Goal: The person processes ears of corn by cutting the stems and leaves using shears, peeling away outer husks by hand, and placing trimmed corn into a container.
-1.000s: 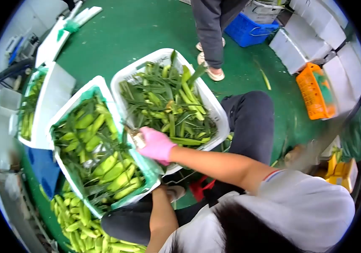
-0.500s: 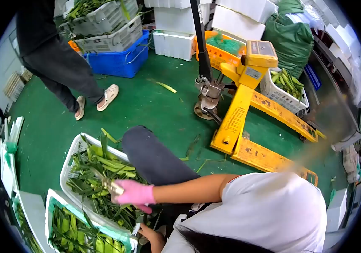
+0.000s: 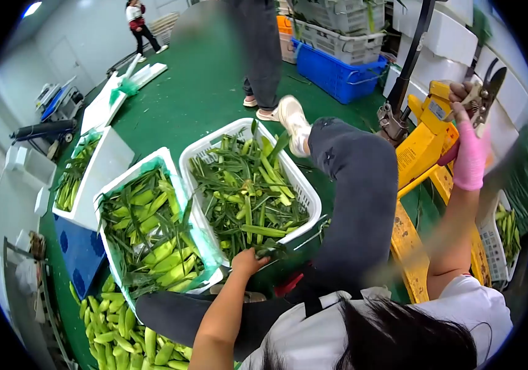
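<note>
My right hand [image 3: 470, 139], in a pink glove with bare fingertips, is raised at the right, wrapped round pruning shears [image 3: 481, 102] with their blades apart. My left hand [image 3: 249, 261] is bare and closed at the near rim of a white basket [image 3: 314, 203]; what it grips is too small to tell. Green leaves and stalks [image 3: 248, 185] fill that basket. Beside it on the left, a white foam box [image 3: 105, 243] lined with green netting holds green cobs [image 3: 174, 262] and leaves.
More cobs [image 3: 122, 333] lie on the floor at the lower left. A yellow pallet jack [image 3: 415, 154] stands at the right, near a white basket [image 3: 492, 246]. A co-worker's legs [image 3: 261, 55], a blue crate [image 3: 332, 74] and a distant person [image 3: 136, 21] are further back.
My right hand has risen from over the white basket to the far right with the shears. The view has swung left, and one leg is now stretched forward with its shoe showing.
</note>
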A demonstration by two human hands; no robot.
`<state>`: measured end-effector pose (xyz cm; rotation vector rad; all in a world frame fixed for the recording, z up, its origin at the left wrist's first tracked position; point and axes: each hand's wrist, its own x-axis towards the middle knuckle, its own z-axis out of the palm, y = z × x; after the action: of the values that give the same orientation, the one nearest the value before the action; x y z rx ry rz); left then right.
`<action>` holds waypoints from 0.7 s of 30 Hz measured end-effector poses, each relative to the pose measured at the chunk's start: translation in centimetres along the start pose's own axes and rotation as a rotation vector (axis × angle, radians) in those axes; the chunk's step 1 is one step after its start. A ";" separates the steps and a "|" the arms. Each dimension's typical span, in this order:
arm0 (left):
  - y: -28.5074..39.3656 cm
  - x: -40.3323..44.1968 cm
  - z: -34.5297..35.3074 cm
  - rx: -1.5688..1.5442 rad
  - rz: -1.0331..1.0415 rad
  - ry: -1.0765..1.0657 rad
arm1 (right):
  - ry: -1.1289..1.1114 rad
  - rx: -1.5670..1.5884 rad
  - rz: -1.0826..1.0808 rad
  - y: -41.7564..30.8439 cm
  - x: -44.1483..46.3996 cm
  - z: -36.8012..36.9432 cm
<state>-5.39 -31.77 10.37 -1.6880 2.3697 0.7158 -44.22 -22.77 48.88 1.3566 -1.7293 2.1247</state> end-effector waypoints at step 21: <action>-1.1 -5.2 7.6 -0.076 0.135 -0.234 | 0.023 0.535 0.574 17.0 -4.2 -0.2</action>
<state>-3.68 -24.17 5.36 -1.3930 2.3330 0.9781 -51.32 -26.78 33.40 0.9709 -1.7711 3.0721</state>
